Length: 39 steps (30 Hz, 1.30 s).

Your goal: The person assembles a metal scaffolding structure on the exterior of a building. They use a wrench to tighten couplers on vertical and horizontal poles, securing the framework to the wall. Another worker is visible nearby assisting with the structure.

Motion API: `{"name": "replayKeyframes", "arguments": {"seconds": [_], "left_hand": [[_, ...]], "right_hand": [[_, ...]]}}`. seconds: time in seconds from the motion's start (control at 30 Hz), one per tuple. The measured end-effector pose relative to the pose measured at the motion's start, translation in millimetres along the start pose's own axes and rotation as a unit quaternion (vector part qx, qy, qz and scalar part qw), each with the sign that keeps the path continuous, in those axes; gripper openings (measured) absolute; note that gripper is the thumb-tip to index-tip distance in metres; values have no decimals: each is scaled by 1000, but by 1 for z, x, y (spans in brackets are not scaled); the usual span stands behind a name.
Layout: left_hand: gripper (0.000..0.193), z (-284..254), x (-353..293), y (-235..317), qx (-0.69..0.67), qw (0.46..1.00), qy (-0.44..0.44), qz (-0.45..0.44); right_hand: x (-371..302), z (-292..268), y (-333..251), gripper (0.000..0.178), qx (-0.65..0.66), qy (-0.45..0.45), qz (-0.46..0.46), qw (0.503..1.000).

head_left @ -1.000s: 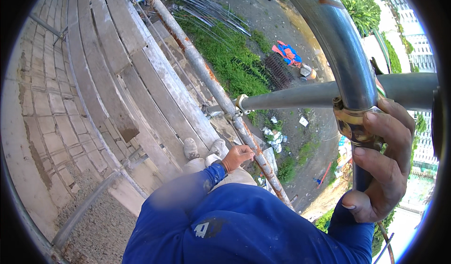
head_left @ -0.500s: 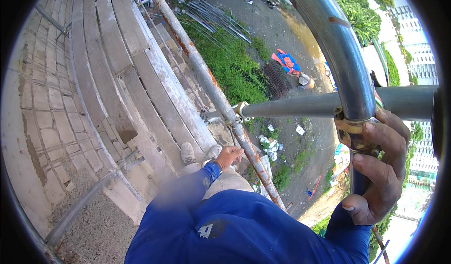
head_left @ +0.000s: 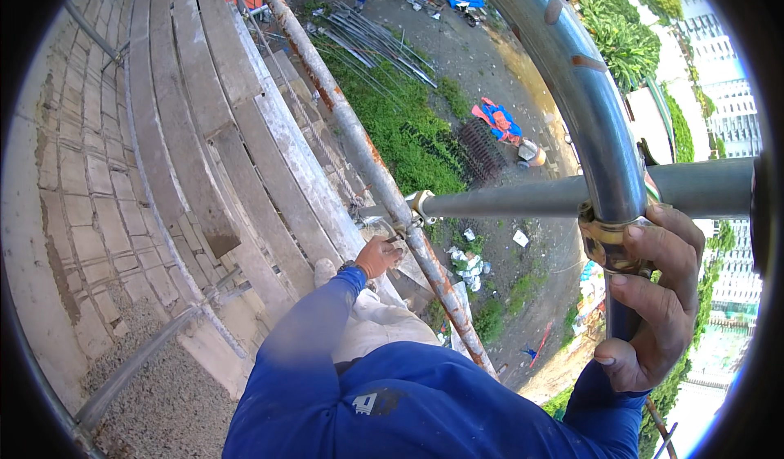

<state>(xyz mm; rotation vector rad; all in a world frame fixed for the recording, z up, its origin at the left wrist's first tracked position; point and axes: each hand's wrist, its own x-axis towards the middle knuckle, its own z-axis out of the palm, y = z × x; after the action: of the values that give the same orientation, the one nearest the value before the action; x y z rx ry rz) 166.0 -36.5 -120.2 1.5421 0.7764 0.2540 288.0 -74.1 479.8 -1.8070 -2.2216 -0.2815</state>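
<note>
My right hand (head_left: 665,291) is closed round an upright steel scaffold pipe (head_left: 622,305), its upper fingers against a brass-coloured clamp (head_left: 604,242). The shiny pipe curves up past the clamp, and a grey horizontal tube (head_left: 514,199) passes behind it. My left hand (head_left: 380,256) reaches to a rusty scaffold tube (head_left: 359,150), fingers curled just beside the coupler (head_left: 420,206) where the grey tube joins. A small dark piece shows at those fingertips; its kind cannot be made out.
Long wooden planks (head_left: 192,75) form a platform along a block wall (head_left: 86,198) on the left. A rope (head_left: 306,120) runs beside the rusty tube. Far below lie a pile of metal bars (head_left: 376,46), grass and scattered debris. Another tube (head_left: 135,369) crosses at lower left.
My left hand has moved forward along the rusty tube, closer to the coupler. My right hand keeps its hold, and the view has shifted slightly.
</note>
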Motion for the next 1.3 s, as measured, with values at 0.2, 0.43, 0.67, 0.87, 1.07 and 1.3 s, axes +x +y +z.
{"name": "replayKeyframes", "arguments": {"seconds": [0.2,0.43,0.67,0.87,1.07,1.3], "left_hand": [[38,-43,19,6,200,976,39,76],[34,-85,19,38,347,935,24,68],[33,-92,27,56,411,908,16,79],[36,-116,22,97,471,880,-55,22],[31,-122,20,106,483,873,-72,9],[25,-123,18,88,451,887,-47,83]], "right_hand": [[3,-6,-10,56,-49,-14,4,999],[-35,0,-35,30,80,70,-126,986],[-103,192,-8,31,212,-150,141,955],[-156,352,9,53,182,-124,335,916],[-150,398,8,64,203,-87,411,885],[-157,411,11,63,227,-65,447,863]]}}
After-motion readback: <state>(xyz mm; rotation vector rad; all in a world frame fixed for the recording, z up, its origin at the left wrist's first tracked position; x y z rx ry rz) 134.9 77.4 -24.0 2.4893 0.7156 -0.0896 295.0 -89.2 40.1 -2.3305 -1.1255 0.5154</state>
